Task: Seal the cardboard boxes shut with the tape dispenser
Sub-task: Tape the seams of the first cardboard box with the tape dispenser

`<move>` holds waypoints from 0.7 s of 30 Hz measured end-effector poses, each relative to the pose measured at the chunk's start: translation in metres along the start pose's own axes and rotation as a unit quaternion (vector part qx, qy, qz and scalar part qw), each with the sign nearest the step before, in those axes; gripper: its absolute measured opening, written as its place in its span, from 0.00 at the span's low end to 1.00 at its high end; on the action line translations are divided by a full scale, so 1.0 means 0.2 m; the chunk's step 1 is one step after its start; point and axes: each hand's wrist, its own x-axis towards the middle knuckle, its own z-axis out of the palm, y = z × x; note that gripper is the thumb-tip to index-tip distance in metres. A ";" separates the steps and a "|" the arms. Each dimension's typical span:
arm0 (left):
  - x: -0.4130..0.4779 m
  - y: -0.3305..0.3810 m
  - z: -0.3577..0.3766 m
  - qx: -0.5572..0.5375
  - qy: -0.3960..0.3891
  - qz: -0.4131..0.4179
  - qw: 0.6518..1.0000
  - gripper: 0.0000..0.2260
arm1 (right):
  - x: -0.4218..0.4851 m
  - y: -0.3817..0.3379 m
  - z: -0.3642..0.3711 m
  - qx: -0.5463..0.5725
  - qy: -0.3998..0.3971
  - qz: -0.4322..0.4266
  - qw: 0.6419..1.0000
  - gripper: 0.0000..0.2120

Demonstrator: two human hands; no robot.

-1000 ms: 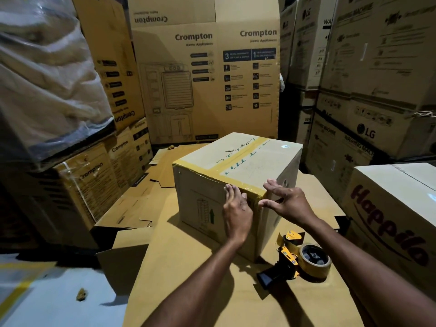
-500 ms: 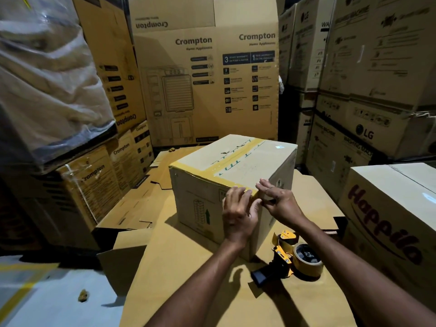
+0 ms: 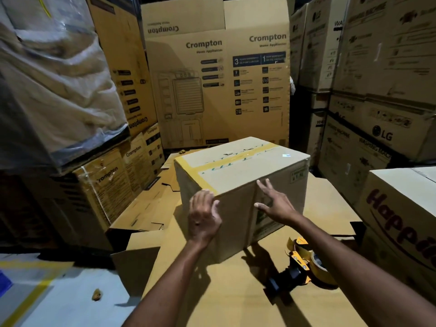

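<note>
A brown cardboard box [image 3: 238, 178] with a strip of yellow tape [image 3: 236, 158] along its closed top sits mid-frame on a flat brown cardboard surface [image 3: 224, 293]. The left hand [image 3: 204, 215] presses on the box's near corner where the tape ends, fingers released, grasping nothing. The right hand [image 3: 276, 206] is spread, fingers straight, at the side face. The yellow-and-black tape dispenser [image 3: 304, 265] lies unheld at 4 o'clock from the box

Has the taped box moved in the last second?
Yes: the box has turned, its near corner swinging left, away from the tape dispenser lying beside it.
</note>
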 end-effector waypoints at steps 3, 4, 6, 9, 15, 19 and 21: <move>0.06 -0.24 -0.11 0.019 -0.041 -0.098 0.994 0.12 | 0.06 -0.03 0.09 -0.070 -0.029 -0.048 0.996 0.37; 0.09 -0.29 -0.14 0.021 -0.052 -0.115 0.992 0.12 | 0.06 -0.03 0.11 -0.088 -0.022 -0.050 0.995 0.36; 0.13 -0.37 -0.17 0.026 -0.071 -0.129 0.989 0.13 | 0.08 -0.04 0.12 -0.098 0.043 -0.042 0.993 0.32; 0.18 -0.45 -0.19 0.031 -0.081 -0.150 0.985 0.14 | 0.11 -0.05 0.08 -0.088 0.189 -0.014 0.978 0.25; 0.22 -0.50 -0.17 0.024 -0.076 -0.195 0.978 0.17 | 0.20 0.05 -0.15 -0.054 0.219 0.140 0.964 0.34; 0.22 -0.53 -0.15 0.008 -0.062 -0.198 0.978 0.18 | 0.23 0.11 -0.25 0.101 0.151 0.179 0.967 0.35; 0.23 -0.55 -0.14 0.007 -0.061 -0.204 0.977 0.18 | 0.22 0.08 -0.27 0.147 0.161 0.188 0.958 0.30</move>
